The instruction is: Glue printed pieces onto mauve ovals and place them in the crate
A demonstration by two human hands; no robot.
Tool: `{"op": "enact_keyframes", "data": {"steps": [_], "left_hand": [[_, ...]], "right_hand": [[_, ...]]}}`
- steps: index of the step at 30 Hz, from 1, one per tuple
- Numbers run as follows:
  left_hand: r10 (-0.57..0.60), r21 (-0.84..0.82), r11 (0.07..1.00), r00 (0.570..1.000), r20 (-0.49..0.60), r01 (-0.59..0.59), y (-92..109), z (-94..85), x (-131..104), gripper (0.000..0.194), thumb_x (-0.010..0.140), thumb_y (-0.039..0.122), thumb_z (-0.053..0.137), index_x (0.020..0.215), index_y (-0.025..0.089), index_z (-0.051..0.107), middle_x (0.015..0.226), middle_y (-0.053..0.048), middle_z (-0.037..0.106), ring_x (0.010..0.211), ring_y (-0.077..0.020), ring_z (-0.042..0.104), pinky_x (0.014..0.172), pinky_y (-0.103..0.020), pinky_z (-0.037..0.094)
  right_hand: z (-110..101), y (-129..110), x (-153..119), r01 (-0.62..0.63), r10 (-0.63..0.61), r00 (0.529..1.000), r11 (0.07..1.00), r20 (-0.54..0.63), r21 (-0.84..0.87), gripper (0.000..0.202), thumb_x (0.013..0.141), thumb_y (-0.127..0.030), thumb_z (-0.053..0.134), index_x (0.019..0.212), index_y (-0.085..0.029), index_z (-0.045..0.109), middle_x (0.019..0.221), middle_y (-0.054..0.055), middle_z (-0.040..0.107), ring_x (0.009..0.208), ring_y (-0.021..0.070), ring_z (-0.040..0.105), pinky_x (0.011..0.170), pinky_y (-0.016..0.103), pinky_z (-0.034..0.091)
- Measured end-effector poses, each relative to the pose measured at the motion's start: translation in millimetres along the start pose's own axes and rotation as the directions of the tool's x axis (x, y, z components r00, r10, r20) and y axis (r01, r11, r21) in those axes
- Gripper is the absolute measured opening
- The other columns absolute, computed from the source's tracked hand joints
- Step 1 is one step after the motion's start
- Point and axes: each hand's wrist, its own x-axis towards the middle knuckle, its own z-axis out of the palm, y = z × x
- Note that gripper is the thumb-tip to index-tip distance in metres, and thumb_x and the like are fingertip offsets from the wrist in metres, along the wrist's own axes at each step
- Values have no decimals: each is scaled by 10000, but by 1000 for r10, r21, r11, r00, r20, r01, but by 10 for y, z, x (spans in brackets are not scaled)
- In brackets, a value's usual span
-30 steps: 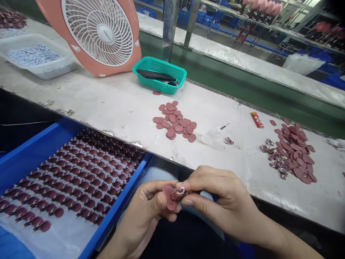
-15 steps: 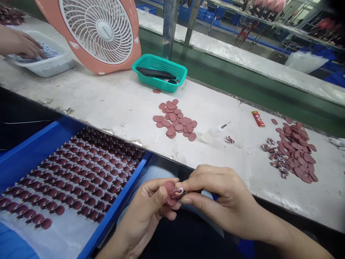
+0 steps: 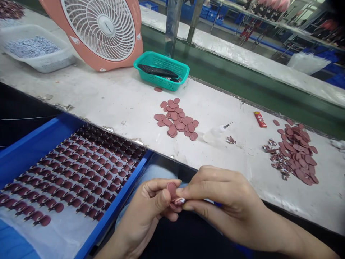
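Low in front of the table, my left hand [image 3: 151, 208] pinches a reddish-brown oval disc [image 3: 171, 189] between thumb and fingers. My right hand [image 3: 218, 201] meets it from the right, thumb and forefinger closed on a small shiny brown-and-white piece [image 3: 180, 201] pressed against the disc. Fingertips hide part of both pieces. On the table lie a loose group of similar discs [image 3: 178, 118] and a larger pile of discs [image 3: 299, 153], with small brown-and-white pieces [image 3: 279, 162] beside it. A translucent bottle with a needle tip [image 3: 215, 134] lies between them.
A blue tray [image 3: 107, 219] at left holds rows of assembled dark red pieces [image 3: 72, 169]. Behind stand a coral fan [image 3: 107, 27], a green basket [image 3: 161, 81] with a black object, and a white basin [image 3: 51, 63]. A red tube [image 3: 260, 119] lies at right.
The other person's hand has left the white basin. My hands stay together, with the small piece shifted slightly down against the disc. The view has tilted a little.
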Motion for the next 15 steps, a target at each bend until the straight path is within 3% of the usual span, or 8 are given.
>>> {"op": "enact_keyframes", "data": {"steps": [3,7,11,15], "left_hand": [[45,-36,998,999,22,-44,20,45,-34,275,630,405,925,826,234,839,630,-14,749,570,-119,662,516,-166,503],[22,-52,998,997,77,-18,49,74,-52,298,589,406,940,827,258,839,626,-15,764,507,-101,635,523,-179,505],[18,-57,998,986,164,-9,40,30,-25,258,631,342,934,869,310,840,602,7,757,455,-68,595,618,-224,560],[46,-105,994,964,261,-19,20,-25,20,264,670,220,923,901,319,841,658,10,785,483,-66,630,653,-220,580]], "right_hand": [[-12,-65,-18,16,-16,1000,1000,21,-6,266,923,-77,670,1170,-176,688,910,42,759,816,116,702,786,187,584],[-38,-157,-36,15,-14,1000,998,16,-56,209,931,-99,675,1132,-151,700,925,56,765,812,110,711,782,183,595],[-56,-189,-36,18,-17,1000,998,11,-52,161,917,-82,689,1070,-113,726,899,64,761,785,102,701,751,167,592],[2,-123,-52,38,-38,999,999,-12,-18,253,885,-66,722,1130,-128,716,930,57,762,810,111,712,766,164,598]]}}
